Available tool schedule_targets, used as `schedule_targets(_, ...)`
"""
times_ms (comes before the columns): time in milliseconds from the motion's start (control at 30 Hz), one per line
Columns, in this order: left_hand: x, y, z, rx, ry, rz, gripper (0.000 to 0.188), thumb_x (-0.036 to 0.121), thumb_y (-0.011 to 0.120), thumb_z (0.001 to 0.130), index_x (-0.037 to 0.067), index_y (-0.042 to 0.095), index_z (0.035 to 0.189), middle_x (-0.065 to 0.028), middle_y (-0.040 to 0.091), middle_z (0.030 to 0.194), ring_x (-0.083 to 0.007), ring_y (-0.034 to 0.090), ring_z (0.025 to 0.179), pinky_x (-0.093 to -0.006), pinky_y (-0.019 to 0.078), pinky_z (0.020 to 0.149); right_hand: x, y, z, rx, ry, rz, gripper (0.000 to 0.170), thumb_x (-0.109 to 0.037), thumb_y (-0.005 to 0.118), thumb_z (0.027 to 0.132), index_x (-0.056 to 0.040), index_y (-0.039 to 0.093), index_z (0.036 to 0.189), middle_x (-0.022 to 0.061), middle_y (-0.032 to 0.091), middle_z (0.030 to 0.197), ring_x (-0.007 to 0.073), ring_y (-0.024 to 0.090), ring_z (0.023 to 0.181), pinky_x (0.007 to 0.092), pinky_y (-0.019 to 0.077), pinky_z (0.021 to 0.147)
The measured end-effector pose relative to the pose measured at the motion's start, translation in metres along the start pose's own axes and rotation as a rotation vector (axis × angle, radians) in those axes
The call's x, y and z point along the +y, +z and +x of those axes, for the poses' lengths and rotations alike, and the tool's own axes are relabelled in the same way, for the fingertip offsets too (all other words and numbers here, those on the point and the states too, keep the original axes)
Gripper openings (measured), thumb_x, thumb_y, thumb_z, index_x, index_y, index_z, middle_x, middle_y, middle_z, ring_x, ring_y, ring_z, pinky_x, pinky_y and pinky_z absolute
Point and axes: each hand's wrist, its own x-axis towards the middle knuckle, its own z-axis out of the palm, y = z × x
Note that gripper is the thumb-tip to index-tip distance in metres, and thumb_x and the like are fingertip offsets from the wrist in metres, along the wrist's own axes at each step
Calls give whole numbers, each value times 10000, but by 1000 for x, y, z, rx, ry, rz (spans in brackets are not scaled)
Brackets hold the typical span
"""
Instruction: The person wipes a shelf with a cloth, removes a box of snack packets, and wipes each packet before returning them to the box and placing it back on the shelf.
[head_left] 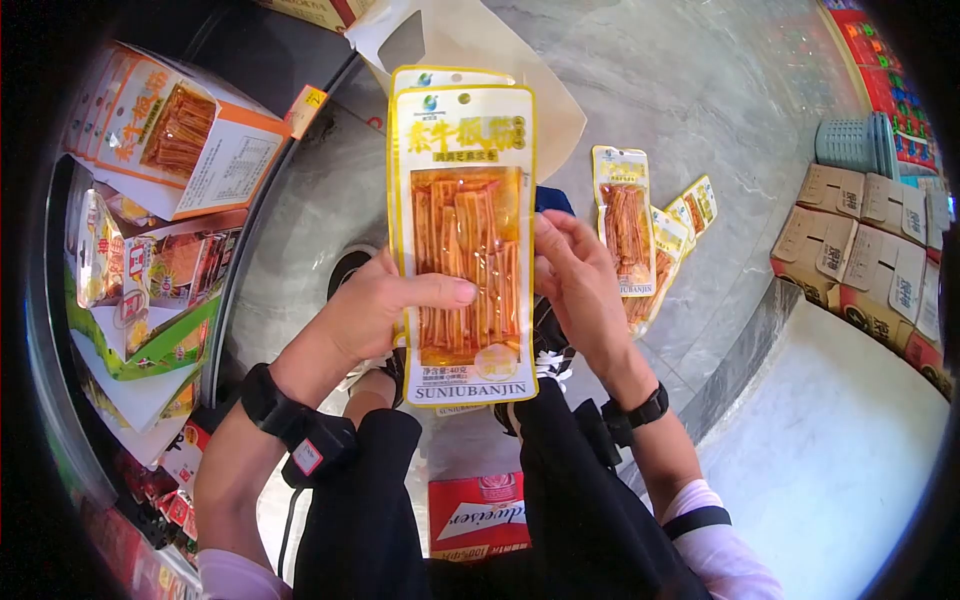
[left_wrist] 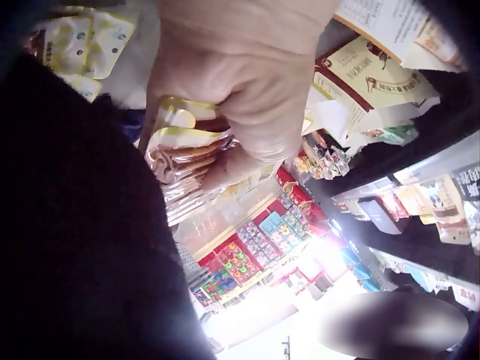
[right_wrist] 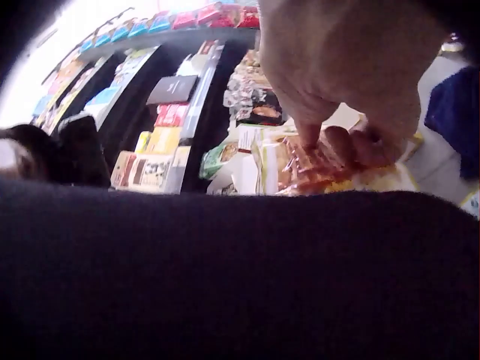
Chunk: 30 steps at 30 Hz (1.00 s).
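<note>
My left hand (head_left: 375,310) grips a small stack of snack packets (head_left: 465,330), its thumb lying across the front one. The packets stand upright before me, white with yellow borders, with clear windows onto reddish-brown strips. A second packet's edge shows behind the front one at top left. In the left wrist view, that hand (left_wrist: 240,90) curls around the packets (left_wrist: 187,161). My right hand (head_left: 585,285) is at the stack's right edge with bent fingers. The right wrist view puts its fingertips (right_wrist: 307,131) right at a packet; I cannot tell whether they pinch it.
Several similar packets (head_left: 625,220) lie on the grey floor (head_left: 690,90) at right. A curved shelf (head_left: 245,260) with snack boxes (head_left: 180,130) and bags runs along the left. Cartons (head_left: 860,240) and a blue-grey basket (head_left: 845,143) are at right. A red Budweiser box (head_left: 475,515) sits between the legs.
</note>
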Motion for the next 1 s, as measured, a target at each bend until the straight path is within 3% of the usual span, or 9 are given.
schedule_targets(133,1,-3,-1,-4,-25,-62,389,10,627,745,-6,534,1123,-99,613,1022,-165,605,903,-310,477,817,17,-16,7,-195,248,-17,361,-390,568,857,-39,542,937,-29,441,691,38,372,602,218,312,545)
schedule_targets(267,2,-10,0,5,-23,-100,389,2,616,754,-11,527,1132,-103,603,1053,-178,603,919,-321,475,828,5,-34,5,-129,-53,-312,322,-376,545,872,-62,589,932,-38,524,749,51,447,686,204,365,644)
schedule_targets(300,3,-10,1,7,-24,-100,389,2,616,754,-11,527,1132,-103,603,1053,-178,603,919,-321,475,828,-8,-42,6,-46,-74,-445,356,-337,480,907,-17,552,1046,51,607,956,94,578,846,239,469,747)
schedule_targets(333,5,-9,2,-2,-1,-96,424,14,586,775,-6,479,1186,-122,583,1091,-206,584,971,-352,457,869,-19,-36,4,-4,-73,-97,288,-284,473,913,-19,554,994,41,602,923,90,578,844,249,478,723)
schedule_targets(433,-4,-15,5,23,17,-7,454,51,547,819,4,417,1251,-138,552,1143,-227,562,1027,-378,446,902,-44,-37,-7,85,-173,-232,277,-272,456,922,-22,541,1003,43,597,930,102,584,855,256,484,719)
schedule_targets(533,-6,-9,2,66,14,114,399,119,537,861,6,433,1229,-108,562,1114,-188,563,1009,-349,464,868,-43,-18,-20,-54,-316,77,240,-251,450,926,-33,541,972,44,594,908,84,580,804,230,478,704)
schedule_targets(733,-11,5,6,147,16,-36,457,340,392,943,19,381,1267,-97,528,1155,-169,558,1014,-306,473,858,-11,21,-18,-93,-45,-270,251,-291,591,863,-47,537,847,-24,557,632,13,481,521,178,360,432)
schedule_targets(833,-9,7,6,120,35,-13,562,455,316,931,21,351,1287,-114,518,1165,-177,544,1049,-310,470,869,-11,21,-18,-27,-89,-486,303,-320,621,835,-30,543,795,17,549,581,36,474,477,225,355,406)
schedule_targets(1000,-7,6,8,-21,143,15,482,354,480,897,20,423,1239,-99,550,1118,-157,560,995,-298,473,834,-22,20,-18,42,-343,-1019,362,-330,681,775,-1,532,750,55,522,550,103,444,428,278,356,405)
